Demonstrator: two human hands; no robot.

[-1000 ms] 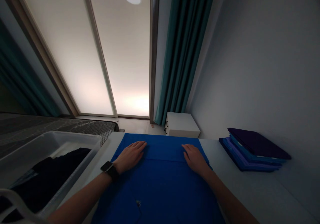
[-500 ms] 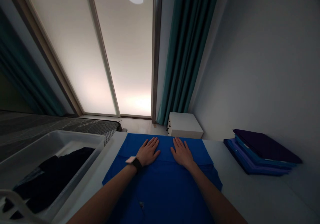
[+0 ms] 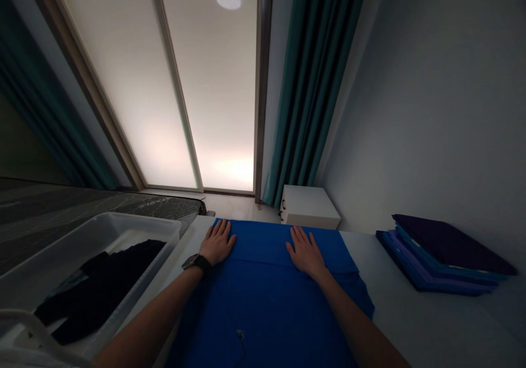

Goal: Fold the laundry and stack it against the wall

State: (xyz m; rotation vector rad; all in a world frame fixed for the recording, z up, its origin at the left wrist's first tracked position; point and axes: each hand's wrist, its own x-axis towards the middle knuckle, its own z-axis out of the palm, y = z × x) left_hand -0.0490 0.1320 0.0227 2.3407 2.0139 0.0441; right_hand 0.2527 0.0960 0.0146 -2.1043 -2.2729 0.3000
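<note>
A blue garment (image 3: 267, 291) lies spread over the white table in front of me, with a fold line running across its far part. My left hand (image 3: 217, 243) rests flat near its far left corner, fingers stretched out; a dark watch (image 3: 196, 264) is on that wrist. On the far right part of the cloth lies my right hand (image 3: 304, 250), palm down with the fingers apart. Neither hand grips anything. A small pale mark (image 3: 240, 334) shows on the near part of the cloth.
To the left stands a clear plastic bin (image 3: 139, 221) with dark clothes (image 3: 110, 280) inside. A stack of folded purple and blue cloths (image 3: 447, 250) sits at the table's right. Beyond the table are a white cabinet (image 3: 310, 203) and a teal curtain (image 3: 316, 94).
My left hand has slid left across the cloth to its far left corner. The right hand stays at about the same spot on the cloth. The view has shifted slightly.
</note>
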